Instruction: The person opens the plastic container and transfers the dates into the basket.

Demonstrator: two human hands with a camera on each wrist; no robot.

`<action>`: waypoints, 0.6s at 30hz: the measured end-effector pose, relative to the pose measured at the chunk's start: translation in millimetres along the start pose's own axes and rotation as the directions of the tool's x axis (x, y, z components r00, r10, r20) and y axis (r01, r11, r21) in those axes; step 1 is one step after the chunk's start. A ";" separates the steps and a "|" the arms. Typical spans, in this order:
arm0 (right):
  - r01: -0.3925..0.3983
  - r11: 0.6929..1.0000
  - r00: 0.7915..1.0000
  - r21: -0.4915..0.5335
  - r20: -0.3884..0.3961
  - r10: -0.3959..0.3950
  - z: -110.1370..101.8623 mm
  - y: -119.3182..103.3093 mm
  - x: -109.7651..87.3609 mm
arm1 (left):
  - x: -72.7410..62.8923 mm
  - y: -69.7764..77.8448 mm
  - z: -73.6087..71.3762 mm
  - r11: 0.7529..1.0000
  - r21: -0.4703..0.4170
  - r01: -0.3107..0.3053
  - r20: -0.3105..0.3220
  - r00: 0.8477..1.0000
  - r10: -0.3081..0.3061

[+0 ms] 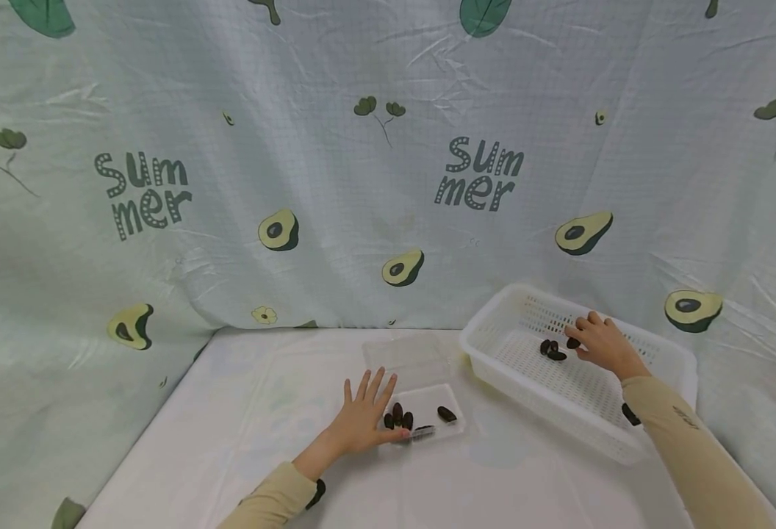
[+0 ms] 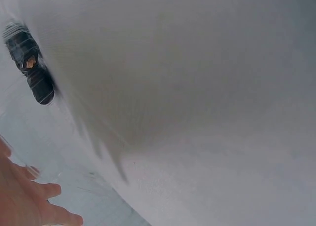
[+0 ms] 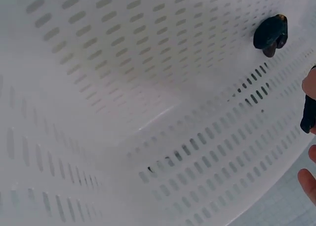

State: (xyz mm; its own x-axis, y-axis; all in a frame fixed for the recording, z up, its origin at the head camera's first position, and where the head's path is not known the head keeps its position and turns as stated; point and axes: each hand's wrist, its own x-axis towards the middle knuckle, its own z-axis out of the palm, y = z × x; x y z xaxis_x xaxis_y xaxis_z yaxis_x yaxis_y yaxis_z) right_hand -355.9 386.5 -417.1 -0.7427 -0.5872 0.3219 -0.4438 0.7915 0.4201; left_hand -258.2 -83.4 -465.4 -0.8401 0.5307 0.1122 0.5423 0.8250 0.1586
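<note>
Stretching under both your hands, a white tabletop (image 1: 262,404) meets, ahead, a pale sheet (image 1: 335,184) printed with avocados and "summer"; it hangs to either side too. Left of your left hand (image 1: 359,420), the tabletop runs broadly to its slanting edge. That hand's fingers are spread apart, its thumb over the near edge of a clear container (image 1: 437,400); whether it presses there is hard to tell. Dark pieces (image 1: 397,414) sit in the container, right of that hand. Your right hand (image 1: 602,347) pinches a dark oval piece (image 1: 573,343) over the white basket (image 1: 527,400), whose raised walls surround it; three more lie just left of your fingers.
</note>
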 end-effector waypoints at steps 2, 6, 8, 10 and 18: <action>-0.022 1.000 0.998 0.003 0.052 0.022 0.7 0.3 -2.5 | 0.2 0.6 -0.7 1.000 0.002 0.002 0.007 1.000 -0.002; -0.036 0.999 0.995 0.002 0.093 0.036 3.8 0.9 -6.2 | 0.5 1.5 -2.1 1.000 -0.005 0.006 0.018 1.000 -0.006; -0.036 0.999 0.995 0.002 0.088 0.036 6.2 1.4 -8.1 | 0.8 1.0 -1.9 1.000 -0.007 0.005 0.015 1.000 -0.005; -0.030 1.000 0.996 -0.010 0.085 0.031 8.6 1.9 -9.7 | 0.9 0.4 -1.6 1.000 -0.010 0.004 0.011 1.000 -0.004; -0.017 1.000 0.997 -0.010 0.070 0.018 11.5 1.9 -13.7 | 1.4 -0.5 0.5 1.000 -0.004 0.001 0.013 1.000 -0.001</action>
State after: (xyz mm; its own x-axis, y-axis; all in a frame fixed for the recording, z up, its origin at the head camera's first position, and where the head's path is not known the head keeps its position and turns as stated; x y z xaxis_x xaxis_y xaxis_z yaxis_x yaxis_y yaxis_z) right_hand -352.3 398.0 -430.5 -0.7840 -0.5596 0.2688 -0.4259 0.7998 0.4229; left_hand -259.6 -82.9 -465.8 -0.8408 0.5322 0.0994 0.5413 0.8249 0.1626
